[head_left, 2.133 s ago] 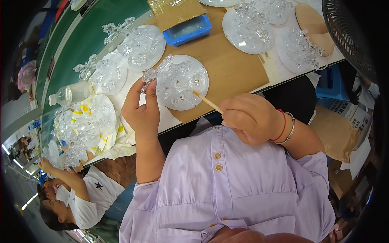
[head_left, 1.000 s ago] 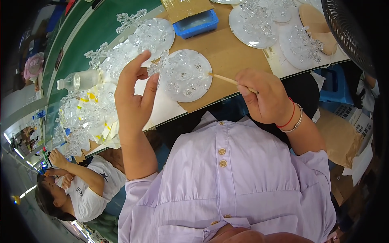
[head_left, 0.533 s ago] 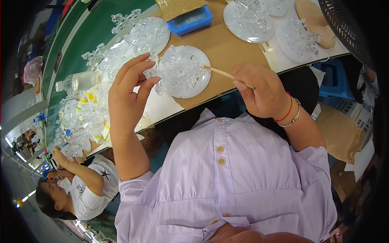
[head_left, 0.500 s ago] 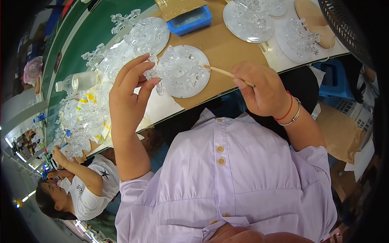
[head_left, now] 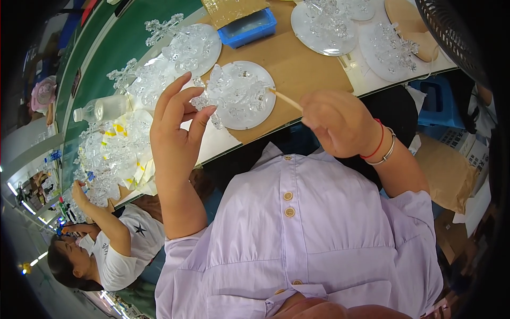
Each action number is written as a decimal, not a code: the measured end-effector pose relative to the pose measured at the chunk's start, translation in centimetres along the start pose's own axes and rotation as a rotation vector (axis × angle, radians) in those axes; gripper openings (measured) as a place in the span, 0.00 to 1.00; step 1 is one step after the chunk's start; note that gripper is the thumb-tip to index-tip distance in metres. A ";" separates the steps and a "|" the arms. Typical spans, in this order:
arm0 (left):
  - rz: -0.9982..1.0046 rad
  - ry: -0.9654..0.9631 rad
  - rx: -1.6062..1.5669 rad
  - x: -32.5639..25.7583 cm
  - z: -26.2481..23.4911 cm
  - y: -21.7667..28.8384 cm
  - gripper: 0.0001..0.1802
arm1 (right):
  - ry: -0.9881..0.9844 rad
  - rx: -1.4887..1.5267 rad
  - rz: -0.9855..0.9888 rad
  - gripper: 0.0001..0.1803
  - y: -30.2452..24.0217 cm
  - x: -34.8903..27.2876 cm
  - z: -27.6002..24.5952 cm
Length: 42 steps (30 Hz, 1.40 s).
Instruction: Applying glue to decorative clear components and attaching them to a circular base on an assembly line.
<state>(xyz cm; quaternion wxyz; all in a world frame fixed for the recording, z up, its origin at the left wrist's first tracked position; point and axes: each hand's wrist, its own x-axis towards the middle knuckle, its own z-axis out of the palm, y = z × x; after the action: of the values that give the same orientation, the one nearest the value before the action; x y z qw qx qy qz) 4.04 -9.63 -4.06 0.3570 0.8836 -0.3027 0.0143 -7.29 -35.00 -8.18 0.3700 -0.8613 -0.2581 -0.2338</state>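
Observation:
A round white disc [head_left: 247, 122] carrying clear plastic flower-like pieces [head_left: 236, 93] lies on brown cardboard in front of me. My left hand [head_left: 178, 114] is at the disc's left edge, its thumb and fingers pinched on a clear branched plastic piece [head_left: 203, 101]. From the right, my right hand [head_left: 337, 122] grips a thin wooden stick [head_left: 288, 100]. The stick's darker tip is at the disc's right rim; whether it touches cannot be made out. My right fingers are curled round its near end.
Beyond the disc stands a blue tray [head_left: 247, 31] with a cardboard flap [head_left: 234, 10]. More loaded discs [head_left: 329, 45] lie at the far right and far left. A clear bottle [head_left: 101, 108] lies beside heaped clear parts [head_left: 114, 151]. A co-worker [head_left: 114, 239] sits at left; a dark fan grille [head_left: 451, 32] is upper right.
My left hand has shifted slightly right with the clear piece. My right hand has turned a little on the stick, whose tip stays near the disc's right rim.

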 end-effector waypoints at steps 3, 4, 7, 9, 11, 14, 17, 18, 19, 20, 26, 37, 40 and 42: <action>-0.008 0.000 -0.010 -0.1 0.0 -0.1 0.16 | -0.070 0.051 -0.021 0.12 -1.1 -0.2 -0.2; -0.009 0.002 -0.021 -0.1 0.1 -0.1 0.16 | -0.090 0.078 -0.031 0.12 -1.4 -0.2 -0.2; -0.007 -0.033 -0.048 0.0 -0.1 -0.3 0.17 | -0.047 0.077 -0.007 0.11 -0.8 0.0 -0.1; 0.006 -0.039 -0.071 -0.1 -0.1 -0.7 0.18 | -0.008 0.058 0.004 0.10 -0.1 0.2 0.1; 0.023 -0.042 -0.094 -0.2 -0.2 -0.7 0.19 | 0.032 0.035 0.013 0.10 0.2 0.4 0.2; -0.013 -0.036 -0.162 0.1 -0.2 -1.0 0.18 | 0.010 -0.032 0.106 0.09 0.7 0.6 0.0; 0.022 -0.085 -0.142 0.0 -0.4 -1.4 0.20 | 0.006 0.013 0.057 0.09 0.0 0.4 0.0; 0.015 -0.086 -0.145 0.0 -0.4 -1.4 0.19 | -0.023 0.008 0.068 0.09 -0.5 0.3 -0.2; 0.008 -0.087 -0.148 0.0 -0.3 -1.4 0.19 | -0.052 0.003 0.077 0.09 -0.9 0.1 -0.3; 0.006 -0.086 -0.149 -0.1 -0.3 -1.6 0.19 | -0.054 0.003 0.077 0.09 -1.2 0.0 -0.2; 0.034 -0.075 -0.164 0.0 0.0 -1.7 0.19 | 0.053 -0.039 0.042 0.06 -0.7 -0.5 0.2; 0.005 0.074 -0.118 -1.0 1.6 -0.6 0.18 | -0.029 0.001 0.003 0.11 -1.7 -0.8 -0.3; 0.036 0.100 -0.135 -1.1 1.8 -0.5 0.18 | -0.027 -0.007 0.000 0.10 -2.1 -0.8 -0.3; 0.027 0.104 -0.122 -1.2 1.9 -0.3 0.18 | -0.017 -0.008 0.002 0.10 -2.0 -0.9 -0.3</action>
<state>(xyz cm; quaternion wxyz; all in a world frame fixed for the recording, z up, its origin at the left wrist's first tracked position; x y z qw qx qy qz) 2.84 -10.07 -5.92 0.4250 0.8541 -0.2961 0.0465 -9.23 -34.26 -7.51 0.3645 -0.8650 -0.2593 -0.2273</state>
